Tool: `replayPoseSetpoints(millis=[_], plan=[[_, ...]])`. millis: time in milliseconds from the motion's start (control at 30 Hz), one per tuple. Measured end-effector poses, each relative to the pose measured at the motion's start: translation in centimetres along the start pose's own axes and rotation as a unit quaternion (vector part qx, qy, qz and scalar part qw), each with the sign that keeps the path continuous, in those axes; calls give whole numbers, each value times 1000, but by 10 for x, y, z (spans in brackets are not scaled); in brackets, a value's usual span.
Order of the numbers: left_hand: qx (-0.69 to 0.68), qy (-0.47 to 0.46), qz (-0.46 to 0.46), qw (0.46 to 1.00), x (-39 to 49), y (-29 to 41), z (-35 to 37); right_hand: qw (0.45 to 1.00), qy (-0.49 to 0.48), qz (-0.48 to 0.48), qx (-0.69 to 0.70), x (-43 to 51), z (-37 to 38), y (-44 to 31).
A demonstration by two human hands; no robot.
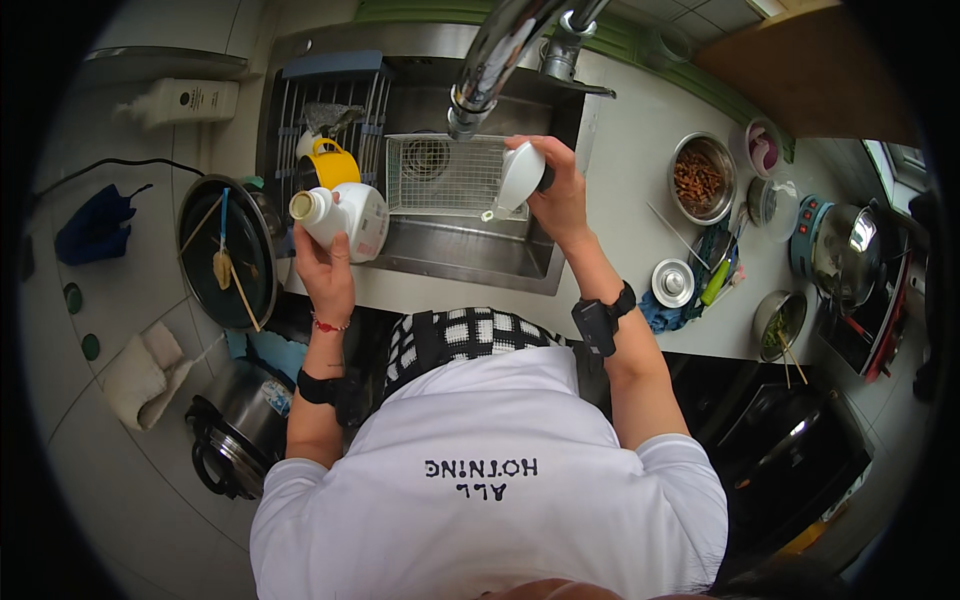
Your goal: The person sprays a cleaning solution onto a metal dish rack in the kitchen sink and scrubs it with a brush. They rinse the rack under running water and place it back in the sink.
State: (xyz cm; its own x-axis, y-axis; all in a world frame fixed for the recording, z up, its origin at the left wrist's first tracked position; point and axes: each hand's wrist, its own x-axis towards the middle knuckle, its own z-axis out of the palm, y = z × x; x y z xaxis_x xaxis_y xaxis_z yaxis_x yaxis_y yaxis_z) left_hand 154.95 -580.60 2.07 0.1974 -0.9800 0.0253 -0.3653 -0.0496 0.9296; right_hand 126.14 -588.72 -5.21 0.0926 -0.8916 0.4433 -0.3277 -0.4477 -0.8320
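Note:
My left hand [322, 274] grips a white plastic bottle [364, 221] that bears writing on its side. Its uncapped neck tilts toward the left, over the sink's near left part. In my right hand [562, 191] is a white plastic dispenser head [523, 178], apart from the bottle, with its small nozzle end pointing down toward me. Beneath the two hands lies the stainless steel sink [480, 251]. A white wire basket [454, 176] sits in it, its right end partly hidden by the dispenser head. The chrome faucet [480, 82] hangs above the basket.
A dish rack [334, 64] with a yellow mug [335, 165] stands at the sink's left. Left of that is a dark pan [225, 262] with chopsticks. On the right counter are a metal bowl of brown food [701, 180], a metal lid [673, 283] and a pot with greens [780, 322].

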Motion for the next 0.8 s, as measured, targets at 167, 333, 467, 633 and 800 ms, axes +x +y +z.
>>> replayPoseSetpoints(millis=[167, 333, 467, 633, 800], plan=[[-20, 25, 6, 999, -1, -5, -2, 992, -76, -89, -46, 32, 24, 10], [-29, 44, -2, 999, -6, -5, -10, 976, -138, -160, -59, 58, 63, 4], [-23, 51, -18, 998, -9, -5, -15, 961, -144, -166, -170, 69, 89, 5], [-36, 44, -27, 998, -6, -7, -18, 947, -192, -93, -238, 72, 111, 30], [-55, 35, -47, 997, -2, -9, -17, 908, -229, -53, -346, 65, 144, 81]])
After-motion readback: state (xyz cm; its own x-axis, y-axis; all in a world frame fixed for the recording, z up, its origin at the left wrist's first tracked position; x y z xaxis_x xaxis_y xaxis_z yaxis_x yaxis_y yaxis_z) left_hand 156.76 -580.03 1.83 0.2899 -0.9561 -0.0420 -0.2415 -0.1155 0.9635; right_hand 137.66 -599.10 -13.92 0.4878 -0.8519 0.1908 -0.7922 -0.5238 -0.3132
